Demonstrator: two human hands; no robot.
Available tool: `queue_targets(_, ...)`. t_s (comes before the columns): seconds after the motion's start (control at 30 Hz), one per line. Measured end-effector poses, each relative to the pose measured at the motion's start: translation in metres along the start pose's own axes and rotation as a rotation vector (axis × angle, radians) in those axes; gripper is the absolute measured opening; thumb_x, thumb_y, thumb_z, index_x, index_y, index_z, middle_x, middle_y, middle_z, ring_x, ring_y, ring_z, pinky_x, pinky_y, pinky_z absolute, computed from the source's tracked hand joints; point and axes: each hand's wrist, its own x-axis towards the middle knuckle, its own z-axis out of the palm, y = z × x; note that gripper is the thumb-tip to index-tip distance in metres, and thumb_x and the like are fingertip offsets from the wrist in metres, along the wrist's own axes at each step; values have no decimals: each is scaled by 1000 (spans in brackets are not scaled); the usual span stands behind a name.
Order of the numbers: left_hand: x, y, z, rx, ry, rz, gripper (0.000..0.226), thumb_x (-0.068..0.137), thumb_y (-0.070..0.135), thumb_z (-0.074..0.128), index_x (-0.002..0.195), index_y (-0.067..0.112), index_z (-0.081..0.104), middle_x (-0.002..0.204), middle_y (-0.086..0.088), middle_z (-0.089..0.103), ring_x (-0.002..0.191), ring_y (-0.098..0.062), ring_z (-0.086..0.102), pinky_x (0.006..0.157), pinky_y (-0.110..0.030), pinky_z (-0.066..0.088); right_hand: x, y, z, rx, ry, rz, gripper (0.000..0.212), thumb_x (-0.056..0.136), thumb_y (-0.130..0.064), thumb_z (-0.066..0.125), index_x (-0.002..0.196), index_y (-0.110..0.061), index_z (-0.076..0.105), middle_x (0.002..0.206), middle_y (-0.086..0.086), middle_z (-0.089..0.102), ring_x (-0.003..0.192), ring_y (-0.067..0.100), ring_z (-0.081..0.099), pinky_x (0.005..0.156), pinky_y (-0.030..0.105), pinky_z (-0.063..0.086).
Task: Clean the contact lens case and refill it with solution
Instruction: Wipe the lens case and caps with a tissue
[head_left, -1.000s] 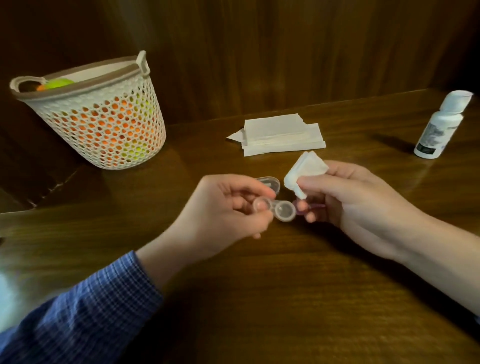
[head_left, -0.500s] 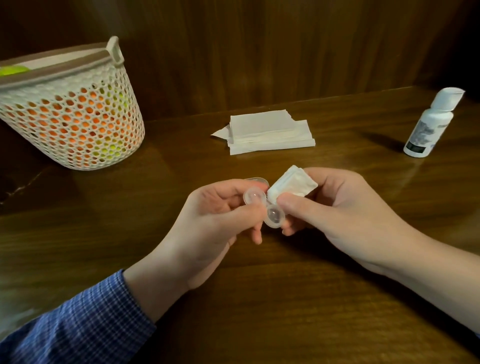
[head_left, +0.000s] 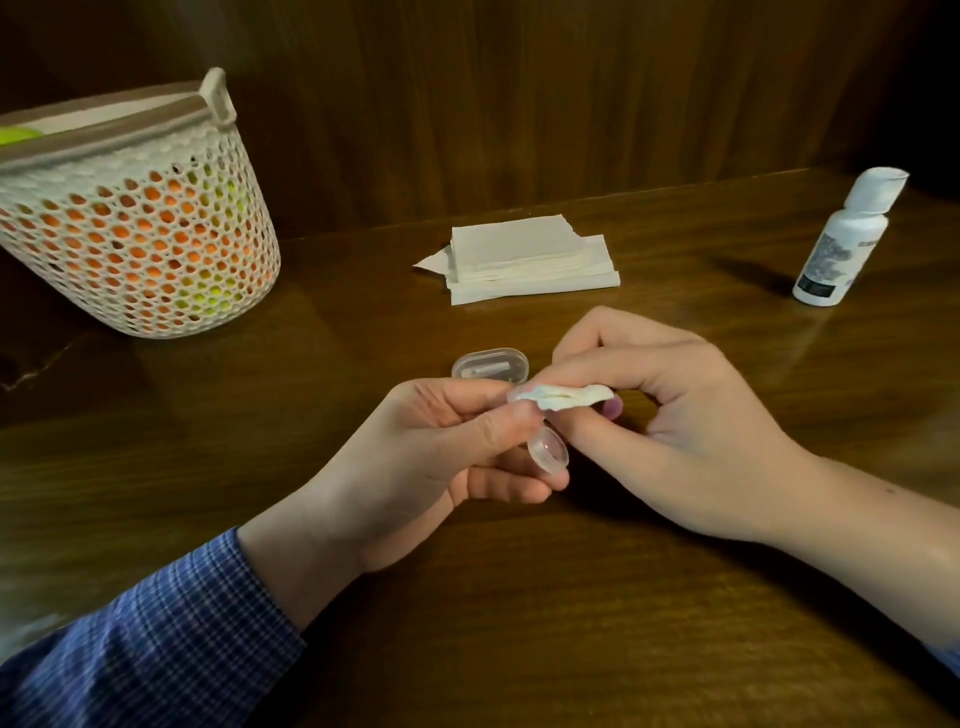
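Cleaning step: my left hand (head_left: 415, 457) is pinching the lens case (head_left: 545, 449) above the desk's (head_left: 519, 623) middle; my right hand (head_left: 675, 415) is pinching the folded tissue (head_left: 566, 397) into a well. Next, probably: other well, then solution bottle (head_left: 844, 239) at far right edge.

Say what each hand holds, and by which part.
Left hand grips the contact lens case by its upper well. Right hand pinches the folded tissue along its length.

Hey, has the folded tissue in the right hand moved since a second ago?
Yes. The tissue has gone from raised above the lens case to pressed into its upper cup; the right hand pinches it, nearer the left hand.
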Motion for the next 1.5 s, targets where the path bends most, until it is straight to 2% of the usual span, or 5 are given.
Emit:
queue_targets(0.57,1,2,0,-109,5,-88,36,98,24,58,116,-4,71,89,-11,65,77,-16,66,70,-28,60,-1,-2,2,-128,-70,55,16,94,-27,65,98,-25,81,90,-10,66,87,16,63,69,22,51)
queue_targets(0.77,-1,-7,9,521,227,111,27,101,17,54,113,2,74,87,-12,74,80,-20,77,76,-39,65,1,-4,3,423,-121,570,15,91,-21,70,86,-12,81,74,7,72,66,9,60,61,24,50)
queue_targets(1.07,-4,-3,22,1231,403,540,36,101,16,56,136,10,64,96,15,58,81,-1,60,69,-8,46,10,-6,0,1630,-61,1074,32,83,4,70,114,-2,69,83,12,64,58,11,57,50,22,53)
queue_targets(1.23,-4,-4,18,1025,379,497,29,102,17,56,127,12,69,93,4,71,84,-10,70,71,-17,58,8,-4,0,1390,-94,972,27,85,-3,74,112,-3,71,79,9,67,58,8,55,52,18,51)
queue_targets(1.5,-4,5,4,90,127,-113,37,95,28,60,115,-1,72,86,-9,71,75,-15,71,70,-29,62,5,-5,-10,100,-209,267,15,93,-28,68,87,-21,80,82,1,71,76,18,66,72,39,54)
